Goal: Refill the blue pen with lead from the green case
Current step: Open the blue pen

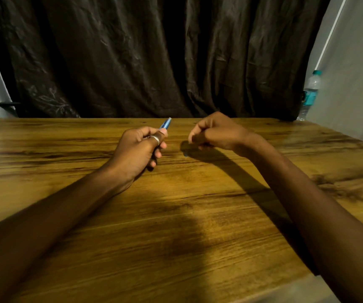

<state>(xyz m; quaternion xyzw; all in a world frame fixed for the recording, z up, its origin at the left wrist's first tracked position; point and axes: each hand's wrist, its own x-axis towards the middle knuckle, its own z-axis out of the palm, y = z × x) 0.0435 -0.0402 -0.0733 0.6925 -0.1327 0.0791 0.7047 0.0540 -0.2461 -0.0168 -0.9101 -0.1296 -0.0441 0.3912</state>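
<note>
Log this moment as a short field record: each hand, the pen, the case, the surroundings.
left hand: grip closed around the blue pen, one end poking out toward the curtain
right hand: fingers curled, raised over the table; contents not visible
green case: not in view
ring: on left hand
background: dark curtain, water bottle far right

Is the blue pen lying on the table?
No, the blue pen is held up in the left hand, its end poking out above the fingers, not lying on the wooden table.
</note>
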